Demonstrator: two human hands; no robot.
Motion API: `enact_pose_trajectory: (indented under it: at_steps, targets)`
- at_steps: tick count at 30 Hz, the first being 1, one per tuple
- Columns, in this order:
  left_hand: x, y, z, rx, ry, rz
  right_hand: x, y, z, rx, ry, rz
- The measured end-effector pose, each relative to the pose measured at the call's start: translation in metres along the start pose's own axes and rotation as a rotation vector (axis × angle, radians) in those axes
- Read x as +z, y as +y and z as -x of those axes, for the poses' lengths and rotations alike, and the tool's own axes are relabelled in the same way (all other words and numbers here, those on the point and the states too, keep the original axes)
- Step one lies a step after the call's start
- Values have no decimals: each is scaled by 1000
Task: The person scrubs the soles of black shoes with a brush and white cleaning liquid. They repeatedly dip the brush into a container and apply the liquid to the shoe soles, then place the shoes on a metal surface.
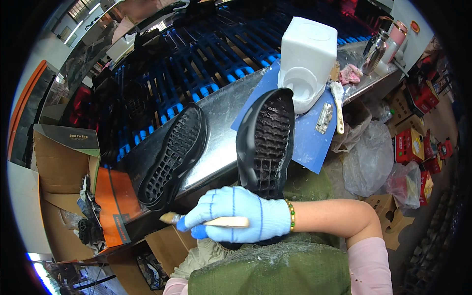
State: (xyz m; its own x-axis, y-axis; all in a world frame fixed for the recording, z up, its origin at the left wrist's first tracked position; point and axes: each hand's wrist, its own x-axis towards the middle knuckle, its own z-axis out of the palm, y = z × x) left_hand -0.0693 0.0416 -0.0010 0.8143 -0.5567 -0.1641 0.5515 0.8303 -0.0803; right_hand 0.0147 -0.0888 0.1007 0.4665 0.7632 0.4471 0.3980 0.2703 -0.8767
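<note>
My right hand (246, 214), in a light blue knit glove with darker blue fingertips, is closed around a brush (230, 222). Its pale handle crosses the palm side, and the bristles point left. Just beyond the hand a black shoe sole (270, 137) stands lengthwise, its gridded inner face turned up and glistening wet. The hand covers the sole's near end. A second black shoe sole (174, 152) lies tilted on the metal ledge (221, 147) to the left, its grid duller. My left hand does not show; only a bit of pink sleeve appears at the lower left.
A cut-open white plastic jug (309, 59) with white residue stands on a blue board (314, 147), beside another brush (338, 105). Behind the ledge runs a conveyor with blue rollers (196, 93). An open cardboard box (64, 172) is at left; plastic bags (368, 157) hang at right.
</note>
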Motion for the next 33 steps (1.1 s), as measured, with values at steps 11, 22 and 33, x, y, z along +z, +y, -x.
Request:
enact_pose_trajectory:
  at_steps: [11,22,33]
  targets:
    - [-6,6,-17,7,8,-97,6,-27,10,-171,22,480]
    - [1,6,-15,12,0,-103,-162,22,-35,-190,465,1502]
    - [16,9,15,56,-87,21,-203,15,26,-296,844,694]
